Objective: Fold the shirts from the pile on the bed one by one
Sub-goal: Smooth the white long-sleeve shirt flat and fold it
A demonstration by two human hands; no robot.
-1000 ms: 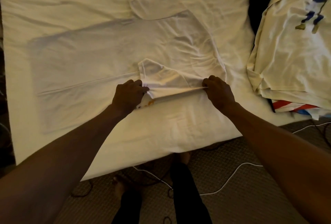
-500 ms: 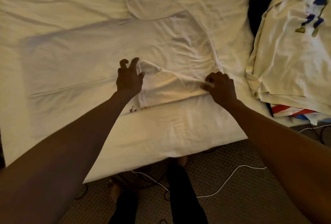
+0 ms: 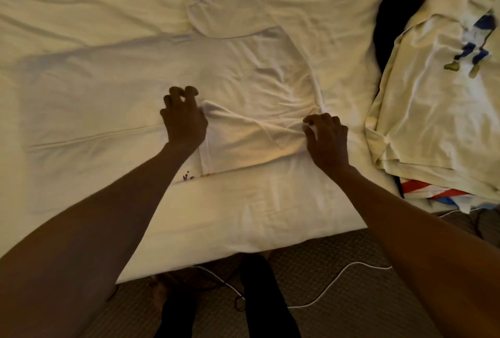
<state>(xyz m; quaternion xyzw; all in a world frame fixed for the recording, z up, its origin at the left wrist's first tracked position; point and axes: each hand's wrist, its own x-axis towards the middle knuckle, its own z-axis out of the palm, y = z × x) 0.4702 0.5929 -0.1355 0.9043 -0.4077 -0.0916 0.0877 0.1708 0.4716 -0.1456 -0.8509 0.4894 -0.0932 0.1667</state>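
White T-shirt [image 3: 108, 88] lies spread, near sleeve [image 3: 243, 137] folded in; right hand [image 3: 328, 143] pinches that fold, left hand [image 3: 184, 124] curls its fingers, grip unclear (the pile [image 3: 433, 121] at right awaits folding).

carpet [image 3: 338, 316]: grey, woven texture | white cable [image 3: 365, 264]: curves across carpet | dark cable loop [image 3: 239, 304]: on carpet, near white cable

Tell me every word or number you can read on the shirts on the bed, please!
No word or number here can be read.
On the top shirt of the pile, the blue and olive print: blurred shapes, not readable as letters.
At the near edge of the white shirt being folded, the small purple and orange marks: too small to read.
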